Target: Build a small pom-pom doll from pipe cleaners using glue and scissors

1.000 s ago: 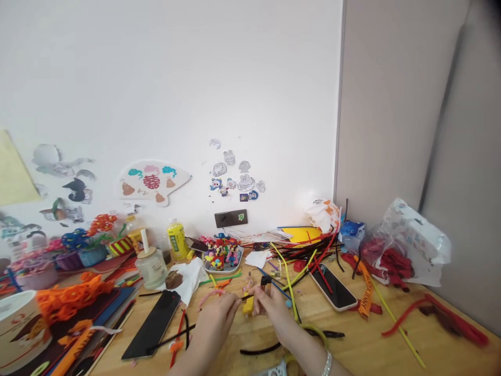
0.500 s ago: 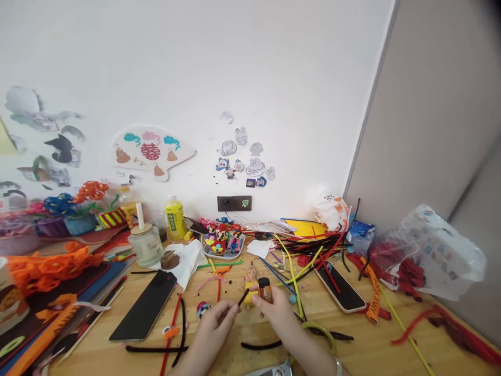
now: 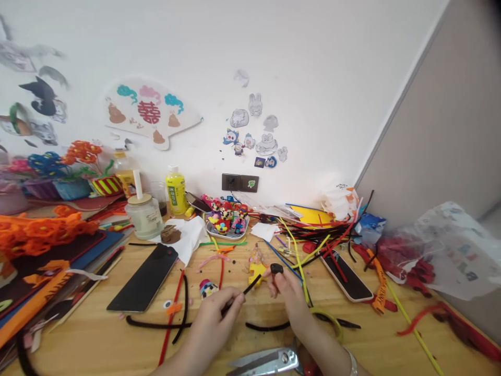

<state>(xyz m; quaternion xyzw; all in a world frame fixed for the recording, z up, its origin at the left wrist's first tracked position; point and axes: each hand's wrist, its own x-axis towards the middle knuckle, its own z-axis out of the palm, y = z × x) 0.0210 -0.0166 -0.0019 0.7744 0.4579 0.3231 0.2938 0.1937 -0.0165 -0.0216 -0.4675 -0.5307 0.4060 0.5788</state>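
Observation:
My left hand [image 3: 219, 318] pinches a short black pipe cleaner [image 3: 252, 284], its free end pointing up and right. Facing it, my right hand [image 3: 288, 292] is closed around what looks like a small lighter [image 3: 276, 268]; only its black top shows clearly above the fingers. A small gap separates the black tip from the right fingers. Just behind lies a yellow figure piece [image 3: 256, 272] with a pinkish top. Left of it is a small doll head [image 3: 207, 288] with a pink and blue cap. Silver scissors [image 3: 270, 360] lie below, near my right forearm.
A black phone [image 3: 144, 279] lies left and another phone [image 3: 346, 274] right. Loose pipe cleaners [image 3: 270, 328] are scattered around. Finished dolls stand in a tray [image 3: 227, 235] at the back, near a jar [image 3: 144, 219] and yellow bottle [image 3: 176, 190]. A plastic bag [image 3: 450, 250] sits far right.
The view has tilted down, bringing the scissors further into sight. My right hand has turned and drawn slightly away from the black pipe cleaner, so the lighter's brown body is now mostly hidden.

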